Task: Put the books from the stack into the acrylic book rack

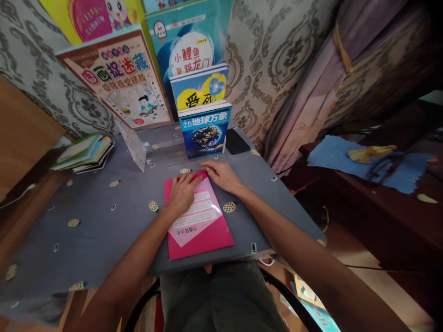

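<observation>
The left fingers (187, 180) rest spread on the pink book (207, 240); the right fingers (212, 167) are at its far right corner, clamped or not, one cannot tell. On the grey worktop (114, 235), upright books (206, 134) stand just beyond, a book pile (83, 153) farther left. The pink book lies near the front edge, long axis pointing away, slightly leftward. It is glossy, with pale text panel.

The left hand (182, 192) is covering part of the pink book (209, 240), its fine print (202, 207) proving unreadably small! Upper left, the frame is cropping the yellow book (95, 20); upper centre, the earth book (205, 133) is hiding the heart book's (200, 91) base.
</observation>
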`<state>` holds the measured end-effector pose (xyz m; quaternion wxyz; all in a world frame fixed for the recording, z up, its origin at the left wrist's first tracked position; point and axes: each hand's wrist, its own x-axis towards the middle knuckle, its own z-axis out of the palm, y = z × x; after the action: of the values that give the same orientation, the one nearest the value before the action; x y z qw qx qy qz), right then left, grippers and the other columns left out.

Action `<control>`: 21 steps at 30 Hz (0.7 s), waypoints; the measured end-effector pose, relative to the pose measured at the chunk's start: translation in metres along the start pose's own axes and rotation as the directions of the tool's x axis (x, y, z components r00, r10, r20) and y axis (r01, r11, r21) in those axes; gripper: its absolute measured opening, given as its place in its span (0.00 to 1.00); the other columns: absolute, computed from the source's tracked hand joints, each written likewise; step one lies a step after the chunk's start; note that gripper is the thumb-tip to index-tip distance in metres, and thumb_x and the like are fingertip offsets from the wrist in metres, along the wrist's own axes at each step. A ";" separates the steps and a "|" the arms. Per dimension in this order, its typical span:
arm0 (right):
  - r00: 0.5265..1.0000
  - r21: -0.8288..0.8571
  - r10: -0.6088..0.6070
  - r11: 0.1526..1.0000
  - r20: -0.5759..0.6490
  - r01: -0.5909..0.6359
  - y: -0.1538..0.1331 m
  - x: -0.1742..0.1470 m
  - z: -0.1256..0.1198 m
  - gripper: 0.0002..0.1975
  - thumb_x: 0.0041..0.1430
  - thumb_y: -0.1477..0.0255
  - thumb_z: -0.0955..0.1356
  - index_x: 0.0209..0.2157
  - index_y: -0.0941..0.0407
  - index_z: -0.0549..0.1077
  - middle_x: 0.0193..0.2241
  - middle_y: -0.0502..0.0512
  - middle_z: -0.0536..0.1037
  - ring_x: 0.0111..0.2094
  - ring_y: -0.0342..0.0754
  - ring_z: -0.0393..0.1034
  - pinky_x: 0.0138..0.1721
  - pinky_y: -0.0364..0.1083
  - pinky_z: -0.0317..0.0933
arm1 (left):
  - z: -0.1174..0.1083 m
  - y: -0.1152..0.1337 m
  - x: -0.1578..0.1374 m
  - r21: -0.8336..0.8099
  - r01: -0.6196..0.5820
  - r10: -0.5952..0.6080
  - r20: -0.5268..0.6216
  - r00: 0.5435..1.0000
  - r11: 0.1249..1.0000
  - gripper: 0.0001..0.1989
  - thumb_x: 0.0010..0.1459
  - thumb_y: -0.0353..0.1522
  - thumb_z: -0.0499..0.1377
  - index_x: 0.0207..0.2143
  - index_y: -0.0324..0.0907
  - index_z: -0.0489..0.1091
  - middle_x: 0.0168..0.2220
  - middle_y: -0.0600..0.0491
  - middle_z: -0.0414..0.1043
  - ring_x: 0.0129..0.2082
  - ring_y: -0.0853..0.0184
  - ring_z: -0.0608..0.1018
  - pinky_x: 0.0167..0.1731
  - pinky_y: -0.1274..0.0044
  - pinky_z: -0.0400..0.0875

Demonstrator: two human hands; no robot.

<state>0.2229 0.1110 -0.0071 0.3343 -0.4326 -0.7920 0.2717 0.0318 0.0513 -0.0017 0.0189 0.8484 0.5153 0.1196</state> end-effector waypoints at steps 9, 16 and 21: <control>0.992 -0.350 0.091 0.935 0.086 -0.056 -0.032 -0.021 0.000 0.17 0.67 0.75 0.61 0.52 0.53 0.76 0.44 0.56 0.83 0.44 0.51 0.77 0.47 0.45 0.66 | 0.003 -0.002 0.000 -0.018 0.033 -0.033 0.002 0.999 0.999 0.28 0.64 0.21 0.46 0.63 0.49 0.65 0.64 0.47 0.65 0.64 0.57 0.64 0.58 0.60 0.59; 0.981 -0.326 -0.134 0.929 0.142 0.174 -0.046 -0.095 0.003 0.14 0.67 0.74 0.62 0.47 0.54 0.77 0.49 0.61 0.80 0.52 0.56 0.73 0.52 0.55 0.68 | 0.002 0.000 0.000 -0.027 0.055 -0.055 0.017 0.998 0.998 0.29 0.63 0.21 0.46 0.62 0.49 0.66 0.65 0.47 0.64 0.64 0.57 0.65 0.61 0.58 0.57; 0.942 -0.361 -0.227 0.881 0.247 0.307 -0.056 -0.154 -0.002 0.25 0.61 0.56 0.71 0.54 0.55 0.74 0.60 0.68 0.71 0.64 0.66 0.61 0.59 0.67 0.61 | 0.000 0.000 0.000 -0.038 0.060 -0.059 0.036 0.998 0.997 0.31 0.61 0.20 0.47 0.63 0.50 0.65 0.65 0.47 0.64 0.64 0.56 0.64 0.61 0.56 0.56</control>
<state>0.2580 -0.0488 -0.0112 0.1946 -0.3481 -0.9116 0.0994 0.0316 0.0515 -0.0019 0.0480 0.8341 0.5375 0.1145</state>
